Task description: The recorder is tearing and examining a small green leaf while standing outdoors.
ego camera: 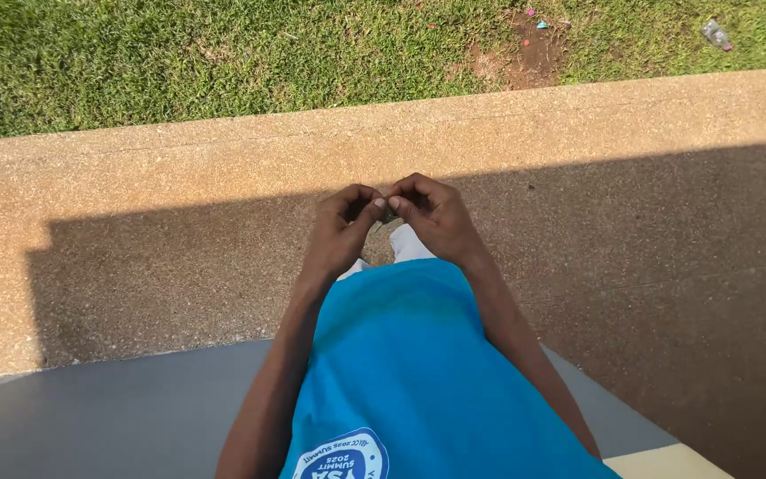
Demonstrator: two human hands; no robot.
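The left hand (340, 229) and right hand (432, 215) met knuckle to knuckle above the speckled tan concrete pavement (179, 222), apparently so both could work one tiny thing at once. Thumbs and forefingers were pressed together, pinching a small dark greenish object (386, 214), barely visible between the fingertips (379, 204), just above the bright blue cotton shirt (401, 364).

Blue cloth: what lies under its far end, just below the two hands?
A bit of white cloth pokes out from under the blue cloth, below the left hand and right hand. The rest is covered. Whatever the fingertips pinch is too small to tell.
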